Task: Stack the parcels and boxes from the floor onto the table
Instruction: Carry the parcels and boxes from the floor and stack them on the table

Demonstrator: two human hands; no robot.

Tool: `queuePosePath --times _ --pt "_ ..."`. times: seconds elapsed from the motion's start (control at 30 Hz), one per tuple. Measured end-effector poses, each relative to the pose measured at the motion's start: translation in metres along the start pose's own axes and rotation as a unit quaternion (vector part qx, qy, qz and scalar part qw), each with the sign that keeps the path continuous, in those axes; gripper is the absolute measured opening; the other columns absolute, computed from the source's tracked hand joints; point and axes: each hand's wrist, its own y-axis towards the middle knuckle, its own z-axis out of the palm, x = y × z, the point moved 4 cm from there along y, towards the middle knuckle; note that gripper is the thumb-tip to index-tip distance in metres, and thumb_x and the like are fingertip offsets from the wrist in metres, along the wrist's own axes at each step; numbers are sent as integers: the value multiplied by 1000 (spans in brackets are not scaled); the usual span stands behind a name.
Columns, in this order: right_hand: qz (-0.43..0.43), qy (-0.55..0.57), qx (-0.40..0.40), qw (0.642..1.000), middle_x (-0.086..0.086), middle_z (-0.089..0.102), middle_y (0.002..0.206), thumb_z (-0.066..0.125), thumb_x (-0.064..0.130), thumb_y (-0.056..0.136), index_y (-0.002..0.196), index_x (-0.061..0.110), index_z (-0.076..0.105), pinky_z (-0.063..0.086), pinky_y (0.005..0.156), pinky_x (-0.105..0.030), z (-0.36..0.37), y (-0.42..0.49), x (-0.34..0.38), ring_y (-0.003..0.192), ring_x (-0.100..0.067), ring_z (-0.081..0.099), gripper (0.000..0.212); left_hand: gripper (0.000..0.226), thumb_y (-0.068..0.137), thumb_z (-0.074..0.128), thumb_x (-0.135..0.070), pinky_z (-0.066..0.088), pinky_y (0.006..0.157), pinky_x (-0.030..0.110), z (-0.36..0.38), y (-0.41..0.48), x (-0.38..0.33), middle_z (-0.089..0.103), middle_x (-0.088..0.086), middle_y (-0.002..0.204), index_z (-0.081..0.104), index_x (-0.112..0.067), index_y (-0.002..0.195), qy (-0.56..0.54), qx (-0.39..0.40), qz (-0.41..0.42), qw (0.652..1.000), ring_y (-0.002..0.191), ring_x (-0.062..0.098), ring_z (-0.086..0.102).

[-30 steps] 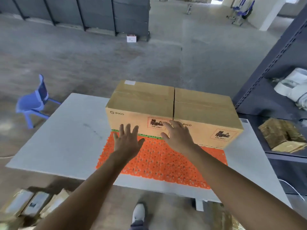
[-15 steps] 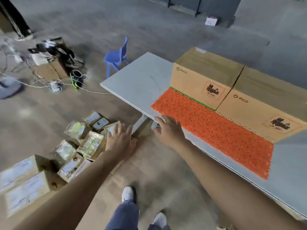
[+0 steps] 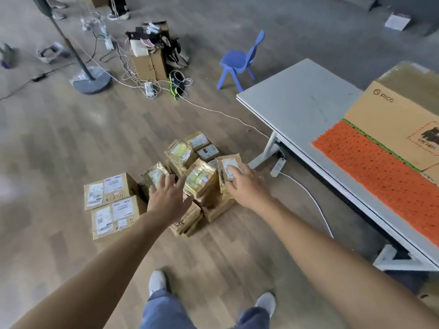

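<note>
A heap of several tape-wrapped brown parcels [image 3: 202, 179] lies on the wooden floor left of the grey table [image 3: 299, 98]. Two larger labelled cardboard boxes [image 3: 109, 205] sit side by side just left of the heap. My left hand [image 3: 168, 198] hovers over the heap's left part with fingers spread, holding nothing. My right hand [image 3: 244, 186] reaches with straight fingers over a small parcel [image 3: 228, 167] at the heap's right; contact is unclear. On the table a big PICO carton [image 3: 399, 122] stands behind an orange mat [image 3: 380, 169].
A blue child's chair [image 3: 240, 62] stands beyond the table's far corner. Cables, a power strip [image 3: 149, 89] and a box with gear clutter the floor farther off. A stand with a round base [image 3: 91, 78] is at left. Another power strip [image 3: 278, 166] lies by the table leg.
My view has swung left and down from the table to the floor. Both hands left the PICO cartons and now reach down over the parcel heap.
</note>
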Motion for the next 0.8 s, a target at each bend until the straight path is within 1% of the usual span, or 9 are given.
queuePosePath --times 0.07,0.23,0.37,0.47,0.6,0.73,0.8 --pt "-1 -6 11 1000 -8 34 149 39 43 98 145 31 32 36 101 -50 19 19 43 130 -31 39 49 66 92 44 -55 28 110 57 8 8 52 30 11 150 26 -23 147 -10 13 -11 1000 142 33 19" --pt "2 -14 56 998 -5 30 152 38 44 99 147 34 27 39 100 -47 71 65 145 134 -29 36 51 61 91 45 -53 29 107 58 34 21 172 38 7 143 34 -24 142 -29 48 -49 997 136 28 27" --pt "-7 -18 84 996 -6 31 152 36 44 99 147 34 28 43 96 -46 107 96 201 130 -29 40 50 60 93 43 -53 30 107 57 64 20 247 36 9 146 34 -23 144 -63 83 -91 990 139 30 24" --pt "-27 -23 116 993 -5 33 149 36 42 99 147 32 29 47 91 -44 139 119 227 124 -28 45 49 62 94 43 -53 30 108 53 95 22 290 32 9 149 30 -22 146 -78 112 -119 983 141 30 22" --pt "-44 -27 158 986 -3 32 151 36 40 100 147 31 30 48 90 -43 200 158 244 123 -27 45 48 63 93 44 -53 33 107 52 149 33 340 32 10 149 29 -22 146 -99 126 -163 973 140 30 23" --pt "-68 -11 191 979 -4 40 145 37 38 100 147 27 33 46 94 -44 298 205 255 127 -27 43 47 64 93 46 -52 33 105 52 230 59 388 23 15 153 30 -20 146 -112 135 -221 959 140 35 22" --pt "-65 11 212 975 -4 44 144 36 39 101 147 26 33 46 93 -42 359 225 256 125 -27 46 48 63 93 48 -51 31 106 52 282 71 410 21 17 152 31 -19 144 -141 144 -263 943 139 38 22"
